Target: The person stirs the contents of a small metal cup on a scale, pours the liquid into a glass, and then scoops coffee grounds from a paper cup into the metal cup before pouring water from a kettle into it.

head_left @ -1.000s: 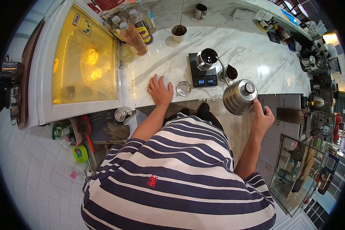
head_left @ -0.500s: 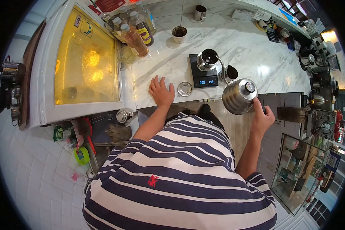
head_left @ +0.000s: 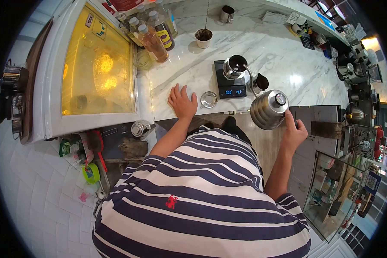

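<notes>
My right hand [head_left: 295, 134] grips the handle of a steel gooseneck kettle [head_left: 267, 112], held at the counter's front edge. Its thin spout curves up to the rim of a round, silvery vessel [head_left: 235, 67] with dark contents. That vessel stands on a black digital scale [head_left: 232, 92] with lit blue digits. Whether water leaves the spout I cannot make out. My left hand [head_left: 182, 102] lies on the marble with fingers spread, holding nothing. Between it and the scale sits a small round clear dish [head_left: 209, 99]. A small metal pitcher [head_left: 261, 81] stands just behind the spout.
Several bottles [head_left: 152, 42] cluster at the back left beside a yellow-lit glass-door cabinet [head_left: 99, 69]. A paper cup with dark contents [head_left: 203, 38] and a metal mug [head_left: 227, 15] stand farther back on the marble counter [head_left: 284, 56]. Below left is another metal pot [head_left: 140, 128].
The view has shifted very slightly. The last digit on the scale looks different, though it is small. Both hands and the kettle keep nearly the same pose.
</notes>
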Action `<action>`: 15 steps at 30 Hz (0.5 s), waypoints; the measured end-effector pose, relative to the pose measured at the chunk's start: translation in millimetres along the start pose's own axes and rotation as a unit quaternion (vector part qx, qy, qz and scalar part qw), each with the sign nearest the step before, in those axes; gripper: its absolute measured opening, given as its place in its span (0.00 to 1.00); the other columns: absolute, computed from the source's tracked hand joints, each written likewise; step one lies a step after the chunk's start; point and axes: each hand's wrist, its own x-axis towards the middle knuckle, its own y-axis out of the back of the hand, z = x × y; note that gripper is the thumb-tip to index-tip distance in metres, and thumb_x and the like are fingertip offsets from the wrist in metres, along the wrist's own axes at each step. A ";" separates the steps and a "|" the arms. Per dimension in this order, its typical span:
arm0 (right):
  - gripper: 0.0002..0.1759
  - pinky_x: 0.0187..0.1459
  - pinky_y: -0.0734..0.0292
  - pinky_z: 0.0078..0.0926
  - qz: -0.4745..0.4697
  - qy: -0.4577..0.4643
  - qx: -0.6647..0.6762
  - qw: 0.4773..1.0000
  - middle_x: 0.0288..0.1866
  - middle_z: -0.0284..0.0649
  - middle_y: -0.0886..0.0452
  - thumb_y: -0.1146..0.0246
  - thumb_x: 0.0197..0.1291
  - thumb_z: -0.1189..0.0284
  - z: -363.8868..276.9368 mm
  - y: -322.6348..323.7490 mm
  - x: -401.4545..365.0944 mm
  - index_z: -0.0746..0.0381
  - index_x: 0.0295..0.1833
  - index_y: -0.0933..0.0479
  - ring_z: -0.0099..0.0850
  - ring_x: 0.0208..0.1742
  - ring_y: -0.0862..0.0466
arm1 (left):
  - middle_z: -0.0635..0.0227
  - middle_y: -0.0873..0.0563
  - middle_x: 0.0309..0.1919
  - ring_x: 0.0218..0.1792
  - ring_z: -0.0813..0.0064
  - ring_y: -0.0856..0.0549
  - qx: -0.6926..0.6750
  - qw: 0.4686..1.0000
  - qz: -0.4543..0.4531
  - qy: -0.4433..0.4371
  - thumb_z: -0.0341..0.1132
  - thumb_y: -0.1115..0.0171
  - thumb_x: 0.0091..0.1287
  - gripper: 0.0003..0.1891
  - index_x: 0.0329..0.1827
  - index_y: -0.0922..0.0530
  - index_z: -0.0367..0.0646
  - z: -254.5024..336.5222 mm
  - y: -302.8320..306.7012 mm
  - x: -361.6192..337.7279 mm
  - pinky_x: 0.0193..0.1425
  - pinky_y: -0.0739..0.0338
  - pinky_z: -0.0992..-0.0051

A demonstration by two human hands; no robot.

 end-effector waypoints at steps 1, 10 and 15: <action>0.30 0.26 0.55 0.25 0.003 0.002 0.001 1.000 0.21 0.21 0.40 0.20 0.60 0.67 -0.3 -0.6 0.0 0.61 0.18 0.35 0.15 0.24 0.44 | 0.53 0.28 0.75 0.77 0.49 0.34 0.000 1.000 0.000 0.000 0.47 0.32 0.66 0.27 0.66 0.20 0.44 -0.2 0.1 0.3 0.79 0.45 0.47; 0.29 0.27 0.55 0.24 0.010 0.010 0.004 1.000 0.22 0.21 0.40 0.21 0.59 0.67 -0.4 -5.6 3.3 0.62 0.20 0.34 0.15 0.25 0.43 | 0.54 0.28 0.75 0.78 0.50 0.35 0.003 1.000 -0.009 0.005 0.47 0.32 0.67 0.27 0.67 0.22 0.46 0.3 0.6 0.2 0.80 0.46 0.46; 0.30 0.27 0.55 0.25 0.023 0.006 0.002 1.000 0.22 0.22 0.40 0.20 0.58 0.65 9.8 -6.5 8.4 0.61 0.20 0.37 0.17 0.25 0.44 | 0.55 0.28 0.75 0.78 0.50 0.35 0.003 1.000 -0.009 0.006 0.47 0.32 0.67 0.27 0.67 0.21 0.46 -0.3 -0.3 0.1 0.80 0.46 0.46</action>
